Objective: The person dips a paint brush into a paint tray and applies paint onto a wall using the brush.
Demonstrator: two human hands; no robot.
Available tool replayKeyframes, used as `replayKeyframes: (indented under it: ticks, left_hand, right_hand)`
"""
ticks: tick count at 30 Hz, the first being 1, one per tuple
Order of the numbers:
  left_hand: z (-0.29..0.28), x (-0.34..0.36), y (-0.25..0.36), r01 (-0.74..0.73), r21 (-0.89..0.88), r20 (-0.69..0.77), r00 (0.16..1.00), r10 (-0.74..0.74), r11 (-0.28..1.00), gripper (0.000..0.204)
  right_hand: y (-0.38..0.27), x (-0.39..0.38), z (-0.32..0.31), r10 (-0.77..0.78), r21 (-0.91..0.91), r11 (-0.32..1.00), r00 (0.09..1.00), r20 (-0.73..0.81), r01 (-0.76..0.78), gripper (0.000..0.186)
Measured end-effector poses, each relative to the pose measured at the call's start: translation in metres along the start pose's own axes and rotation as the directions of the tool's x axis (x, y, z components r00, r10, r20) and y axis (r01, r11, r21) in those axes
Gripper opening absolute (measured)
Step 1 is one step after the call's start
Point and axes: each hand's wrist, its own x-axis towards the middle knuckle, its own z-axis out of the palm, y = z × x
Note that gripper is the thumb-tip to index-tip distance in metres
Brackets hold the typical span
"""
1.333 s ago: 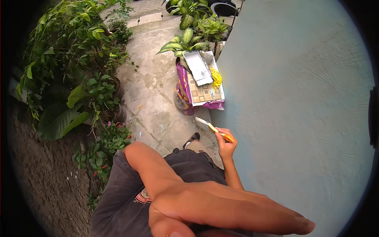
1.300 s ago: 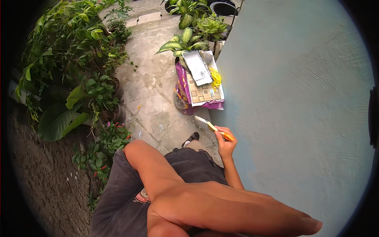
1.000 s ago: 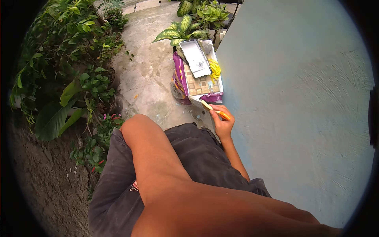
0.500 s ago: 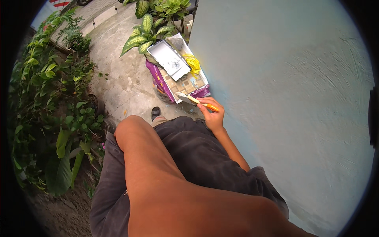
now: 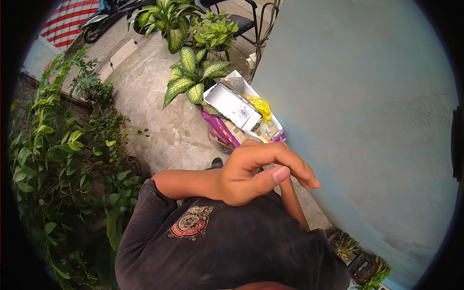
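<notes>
My left hand [image 5: 253,174] is raised in front of my chest. Its fingers are loosely curved and stand apart from the thumb, with nothing seen between them. Behind it, my right forearm [image 5: 293,205] rises beside the wall, but the right hand and whatever it holds are hidden. Just past my left hand sits a white-rimmed box [image 5: 277,137] with purple wrapping [image 5: 220,126] on its side. A white paint tray [image 5: 232,106] with grey smears rests on it, next to a bundle of yellow cord [image 5: 261,107].
A pale blue-grey wall [image 5: 367,121] runs along the right. Leafy plants [image 5: 63,159] crowd the left side of the concrete floor [image 5: 164,130]. Potted plants [image 5: 186,82] and a black chair [image 5: 241,26] stand beyond the box. A motorbike [image 5: 94,29] is at the far left.
My left arm has swung from across the view to in front of my chest, its hand now showing. The right hand, which held an orange-handled tool, is now covered. The view has shifted.
</notes>
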Motion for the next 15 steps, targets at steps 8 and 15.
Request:
replayKeyframes:
  ticks: [8, 15]
  left_hand:
    - [-0.126, -0.103, -0.102, 0.538, 0.288, -0.004, 0.828, -0.561, 0.792, 0.024]
    - [-0.158, -0.164, -0.143, 0.694, 0.376, 0.068, 0.641, -0.765, 0.614, 0.033]
  right_hand:
    - [0.028, 0.016, 0.046, 0.085, -0.044, 0.995, 0.990, -0.110, -0.090, 0.013]
    - [0.086, 0.057, 0.081, 0.077, -0.187, 0.976, 0.982, -0.171, -0.109, 0.012]
